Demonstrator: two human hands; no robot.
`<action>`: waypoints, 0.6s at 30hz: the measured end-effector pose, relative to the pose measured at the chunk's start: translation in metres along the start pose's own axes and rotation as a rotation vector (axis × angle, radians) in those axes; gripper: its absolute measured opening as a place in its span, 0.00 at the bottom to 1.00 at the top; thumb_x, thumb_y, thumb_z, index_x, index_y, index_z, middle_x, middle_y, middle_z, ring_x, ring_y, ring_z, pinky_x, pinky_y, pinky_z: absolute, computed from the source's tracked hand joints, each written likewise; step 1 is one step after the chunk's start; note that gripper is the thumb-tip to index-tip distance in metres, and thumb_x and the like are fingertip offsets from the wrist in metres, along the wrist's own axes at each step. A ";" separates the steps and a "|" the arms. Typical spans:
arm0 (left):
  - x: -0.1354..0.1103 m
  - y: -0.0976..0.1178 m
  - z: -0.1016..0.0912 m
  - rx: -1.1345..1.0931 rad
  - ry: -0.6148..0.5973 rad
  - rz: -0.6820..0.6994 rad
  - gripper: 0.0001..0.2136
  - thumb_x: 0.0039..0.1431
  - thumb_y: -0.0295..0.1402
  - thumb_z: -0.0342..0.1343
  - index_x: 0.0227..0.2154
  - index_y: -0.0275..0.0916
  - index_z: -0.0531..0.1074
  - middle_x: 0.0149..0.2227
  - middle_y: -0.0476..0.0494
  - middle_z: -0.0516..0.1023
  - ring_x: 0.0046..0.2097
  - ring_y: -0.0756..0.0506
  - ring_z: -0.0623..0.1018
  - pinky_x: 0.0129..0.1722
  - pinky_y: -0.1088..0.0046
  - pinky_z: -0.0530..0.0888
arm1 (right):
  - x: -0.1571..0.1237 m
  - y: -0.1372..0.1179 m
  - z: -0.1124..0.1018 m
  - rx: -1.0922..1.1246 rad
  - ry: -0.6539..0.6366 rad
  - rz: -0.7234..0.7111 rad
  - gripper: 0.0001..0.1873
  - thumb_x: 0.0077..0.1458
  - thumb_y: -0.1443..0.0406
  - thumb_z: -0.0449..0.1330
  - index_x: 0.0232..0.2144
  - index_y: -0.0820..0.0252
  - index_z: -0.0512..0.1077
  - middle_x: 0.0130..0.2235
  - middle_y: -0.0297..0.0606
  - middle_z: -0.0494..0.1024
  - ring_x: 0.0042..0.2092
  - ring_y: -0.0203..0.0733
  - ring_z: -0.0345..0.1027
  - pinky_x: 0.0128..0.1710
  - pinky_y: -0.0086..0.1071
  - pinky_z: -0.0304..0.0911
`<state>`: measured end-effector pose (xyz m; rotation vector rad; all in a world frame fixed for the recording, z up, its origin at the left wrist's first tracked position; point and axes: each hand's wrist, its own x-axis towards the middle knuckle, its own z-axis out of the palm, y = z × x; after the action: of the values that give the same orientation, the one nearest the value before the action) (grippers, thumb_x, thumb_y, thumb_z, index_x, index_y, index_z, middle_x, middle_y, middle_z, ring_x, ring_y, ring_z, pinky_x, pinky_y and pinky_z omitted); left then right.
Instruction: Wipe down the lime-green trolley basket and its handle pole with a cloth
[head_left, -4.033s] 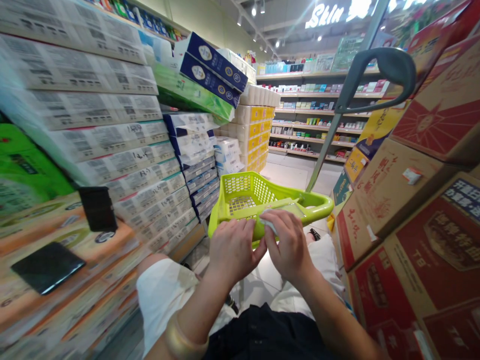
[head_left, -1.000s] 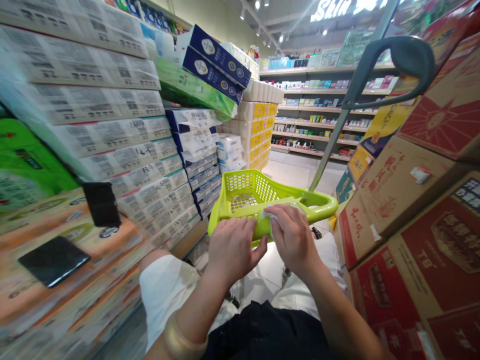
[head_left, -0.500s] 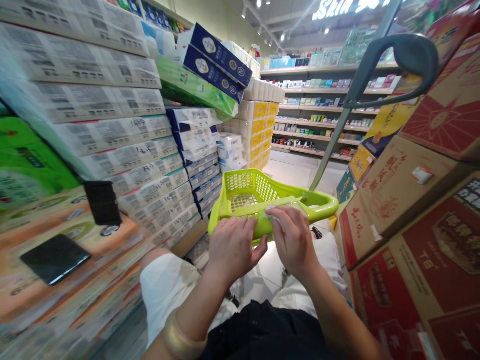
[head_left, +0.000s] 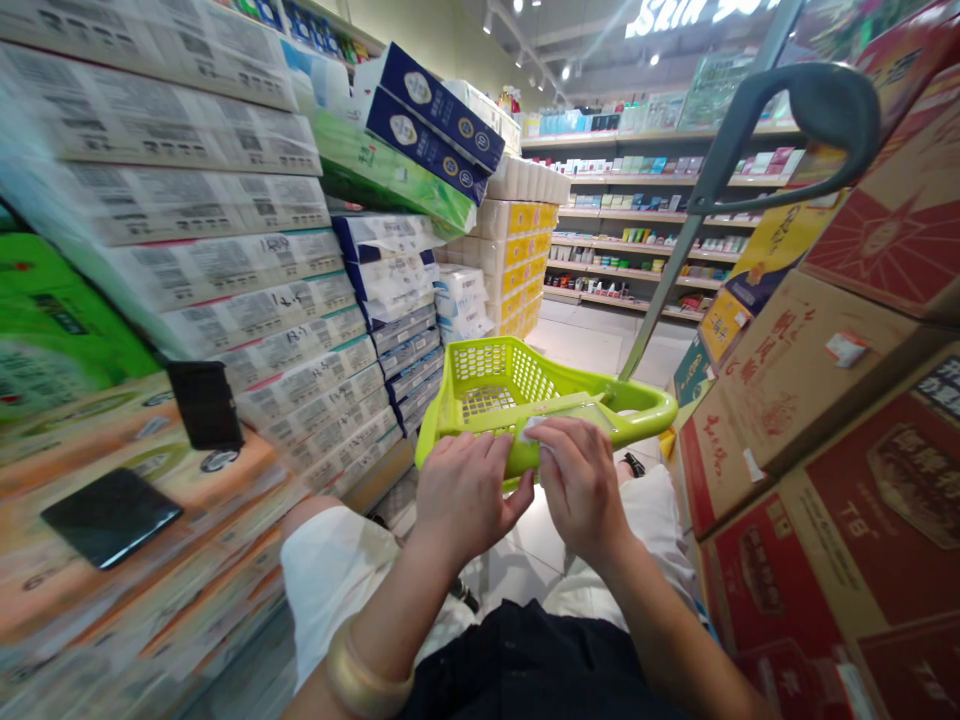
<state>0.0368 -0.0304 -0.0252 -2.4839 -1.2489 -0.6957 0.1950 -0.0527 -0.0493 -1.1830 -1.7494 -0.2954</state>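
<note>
Two-handed work going on at the near rim of the lime-green basket (head_left: pixel 646 406), sitting in close just above the knees (head_left: pixel 330 570), wedged in the aisle between the stacked tissue packs (head_left: pixel 247 270) on the left and the red cartons (head_left: pixel 787 380) on the right. Clamping the left hand (head_left: pixel 465 495) over that rim, grip closed on the plastic, most likely bracing the basket against rolling or tipping away. Pressing a small white wipe (head_left: pixel 531 428) onto the rim's top edge with the right hand (head_left: pixel 581 490), grip pinched around the wipe, fingertips bearing down just beside the left fingers. Sitting low, by the look of it, bringing the rim within easy reach of both arms. Having the grey pull handle (head_left: pixel 817 100) standing up and off to the right, well clear of the hands. Lying flat on the packs to the left, apart from all this: a black phone (head_left: pixel 111 515).
</note>
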 end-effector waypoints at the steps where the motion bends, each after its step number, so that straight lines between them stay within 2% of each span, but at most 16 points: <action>1: 0.000 0.000 0.000 0.003 0.001 0.001 0.13 0.60 0.44 0.50 0.36 0.41 0.71 0.31 0.45 0.77 0.34 0.41 0.75 0.34 0.63 0.64 | 0.000 0.006 -0.003 -0.011 0.003 0.011 0.14 0.62 0.69 0.50 0.46 0.55 0.71 0.45 0.40 0.75 0.48 0.45 0.67 0.52 0.42 0.59; 6: 0.000 0.000 0.002 0.017 0.016 0.003 0.14 0.59 0.45 0.50 0.37 0.40 0.71 0.31 0.45 0.78 0.34 0.41 0.74 0.35 0.62 0.64 | 0.003 0.033 -0.015 -0.103 0.113 0.154 0.13 0.63 0.68 0.49 0.44 0.55 0.72 0.43 0.40 0.76 0.47 0.45 0.67 0.50 0.42 0.59; 9: 0.000 0.001 0.002 0.014 0.021 -0.004 0.14 0.59 0.44 0.50 0.37 0.40 0.71 0.31 0.45 0.77 0.35 0.41 0.74 0.35 0.62 0.64 | 0.000 0.026 -0.010 -0.132 0.143 0.169 0.13 0.62 0.68 0.49 0.43 0.56 0.72 0.43 0.40 0.75 0.49 0.46 0.66 0.52 0.42 0.58; 13: 0.000 -0.001 0.001 0.009 0.011 -0.002 0.13 0.58 0.44 0.51 0.37 0.40 0.71 0.31 0.44 0.77 0.35 0.42 0.74 0.35 0.63 0.65 | -0.006 0.010 -0.001 -0.086 0.091 0.070 0.14 0.62 0.70 0.50 0.44 0.54 0.72 0.44 0.39 0.75 0.49 0.45 0.66 0.54 0.43 0.57; 15: -0.001 -0.002 0.001 0.010 0.010 0.004 0.13 0.58 0.44 0.51 0.38 0.39 0.72 0.31 0.44 0.78 0.35 0.41 0.75 0.35 0.63 0.65 | -0.006 0.012 -0.004 -0.070 0.067 0.053 0.13 0.61 0.69 0.50 0.44 0.54 0.72 0.44 0.39 0.75 0.49 0.44 0.67 0.54 0.42 0.57; 18: -0.001 -0.002 0.001 0.016 0.008 0.005 0.14 0.59 0.44 0.51 0.37 0.39 0.72 0.31 0.44 0.78 0.35 0.41 0.75 0.35 0.63 0.65 | -0.002 0.025 -0.012 -0.100 0.107 0.142 0.13 0.62 0.68 0.50 0.43 0.55 0.73 0.44 0.40 0.76 0.49 0.45 0.67 0.53 0.42 0.58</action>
<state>0.0354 -0.0296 -0.0262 -2.4682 -1.2403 -0.6914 0.2220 -0.0490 -0.0523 -1.3312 -1.5649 -0.3577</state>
